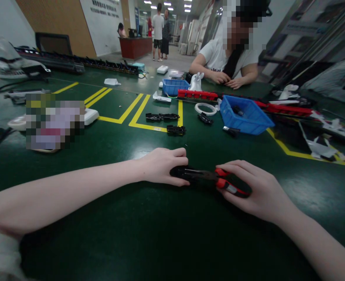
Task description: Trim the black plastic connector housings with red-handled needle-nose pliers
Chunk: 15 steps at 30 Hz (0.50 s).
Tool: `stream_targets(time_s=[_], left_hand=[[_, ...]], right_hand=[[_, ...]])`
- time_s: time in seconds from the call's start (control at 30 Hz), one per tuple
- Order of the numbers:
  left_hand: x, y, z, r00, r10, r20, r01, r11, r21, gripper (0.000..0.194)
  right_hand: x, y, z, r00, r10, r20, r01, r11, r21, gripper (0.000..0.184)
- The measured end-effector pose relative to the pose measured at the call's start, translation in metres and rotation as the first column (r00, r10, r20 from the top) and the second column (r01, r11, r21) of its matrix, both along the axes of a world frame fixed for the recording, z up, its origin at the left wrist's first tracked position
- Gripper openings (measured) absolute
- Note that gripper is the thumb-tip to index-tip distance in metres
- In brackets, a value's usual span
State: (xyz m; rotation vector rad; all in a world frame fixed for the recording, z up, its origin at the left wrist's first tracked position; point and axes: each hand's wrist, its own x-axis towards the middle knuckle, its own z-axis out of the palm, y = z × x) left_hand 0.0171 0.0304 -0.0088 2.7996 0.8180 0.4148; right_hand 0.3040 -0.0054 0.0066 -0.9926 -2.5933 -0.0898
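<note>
Near the middle of the green table, my left hand (163, 166) pinches a small black part (180, 171) between thumb and fingers. Its exact kind is partly hidden by the fingers. My right hand (254, 187) grips pliers (233, 186) with red and black handles. The dark jaws point left and reach up to the black part, apparently touching it. Beyond my hands lie similar black parts: a long one (162, 116), a shorter one (176, 130) and another (205, 118) further right.
A blue bin (248, 127) with black pieces stands at the right, beside a white tape ring (200, 110). Behind are a smaller blue bin (175, 86) and a long red strip (197, 94). A blurred-out handheld object (56, 125) lies left. Across the table sits a person (227, 62).
</note>
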Motion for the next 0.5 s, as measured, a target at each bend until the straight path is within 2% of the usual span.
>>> stream_targets(time_s=[0.13, 0.5], left_hand=[[-0.0002, 0.0006, 0.0001, 1.0, -0.017, 0.024, 0.017, 1.0, -0.012, 0.036], [-0.0002, 0.0018, 0.0021, 1.0, -0.022, -0.003, 0.022, 0.999, -0.03, 0.039]], right_hand=[[-0.0071, -0.0027, -0.0021, 1.0, 0.005, -0.014, -0.006, 0.999, -0.053, 0.035], [-0.0067, -0.0024, -0.0057, 1.0, 0.01, -0.022, -0.011, 0.999, -0.053, 0.034]])
